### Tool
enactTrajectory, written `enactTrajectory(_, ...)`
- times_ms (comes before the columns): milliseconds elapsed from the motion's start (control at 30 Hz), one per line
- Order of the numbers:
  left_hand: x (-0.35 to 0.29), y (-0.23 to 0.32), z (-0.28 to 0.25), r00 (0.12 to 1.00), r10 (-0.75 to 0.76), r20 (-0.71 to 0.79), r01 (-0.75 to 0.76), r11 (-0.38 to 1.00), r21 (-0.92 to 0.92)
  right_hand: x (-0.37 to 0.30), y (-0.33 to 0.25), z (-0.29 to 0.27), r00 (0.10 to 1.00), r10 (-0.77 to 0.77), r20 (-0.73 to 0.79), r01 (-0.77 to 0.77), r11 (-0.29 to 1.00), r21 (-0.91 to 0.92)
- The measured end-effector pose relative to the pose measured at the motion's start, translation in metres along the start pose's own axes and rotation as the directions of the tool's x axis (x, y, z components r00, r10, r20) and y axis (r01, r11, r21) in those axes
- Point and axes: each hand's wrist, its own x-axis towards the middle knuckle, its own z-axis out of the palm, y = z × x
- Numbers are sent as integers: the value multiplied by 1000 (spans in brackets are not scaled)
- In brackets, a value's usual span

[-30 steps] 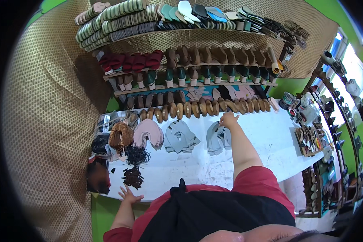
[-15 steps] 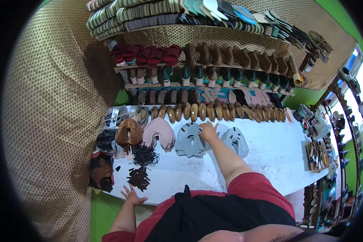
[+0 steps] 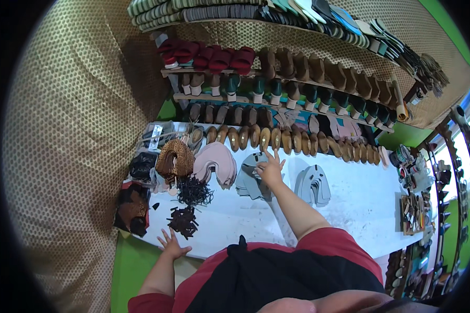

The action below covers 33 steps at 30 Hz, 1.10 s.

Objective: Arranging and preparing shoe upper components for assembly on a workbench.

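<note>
My right hand (image 3: 270,171) reaches over the right side of a stack of grey arch-shaped shoe-upper pieces (image 3: 248,183). Its fingers are spread, and the hand covers part of the stack. Whether the fingertips press on the top piece I cannot tell. Small dark marks or bits show at the stack's upper end. A second stack of similar grey pieces (image 3: 313,187) lies just right of my forearm. My left hand (image 3: 173,245) is open at the table's near left edge, close to a pile of short dark strips (image 3: 183,221), with nothing in it.
Pink arch-shaped pieces (image 3: 215,160), leopard-print pieces (image 3: 174,159) and a heap of black strips (image 3: 194,191) lie left on the white table (image 3: 355,203). A row of brown shoe lasts (image 3: 265,138) lines the back, below loaded shelves. A tool tray (image 3: 412,214) stands at right.
The view has shifted, so the scene sits further right. My right hand has moved from the grey stack's right edge to over it, fingers now more spread. My left hand stays near the table edge.
</note>
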Motion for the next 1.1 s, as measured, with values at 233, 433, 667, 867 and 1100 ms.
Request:
enactTrajectory(233, 4, -6, 3, 999, 36, -23, -36, 999, -21, -67, -15, -55, 975, -155, 161, 135, 982, 129)
enactTrajectory(433, 14, -11, 11, 998, 44, -44, -45, 999, -21, -100, -38, -81, 843, -311, 439, 166, 926, 338)
enactTrajectory(667, 15, -9, 9, 998, 55, -37, -56, 998, -41, -85, -78, 6, 784, -214, 583, 222, 973, 58)
enactTrajectory(867, 11, -14, 15, 997, 55, -60, -59, 997, -59, -136, -88, 69, 795, -366, 483, 437, 899, -37)
enactTrajectory(1100, 0, -13, 7, 995, 72, -62, -76, 996, -55, -180, -72, 83, 728, -438, 527, 564, 820, -97)
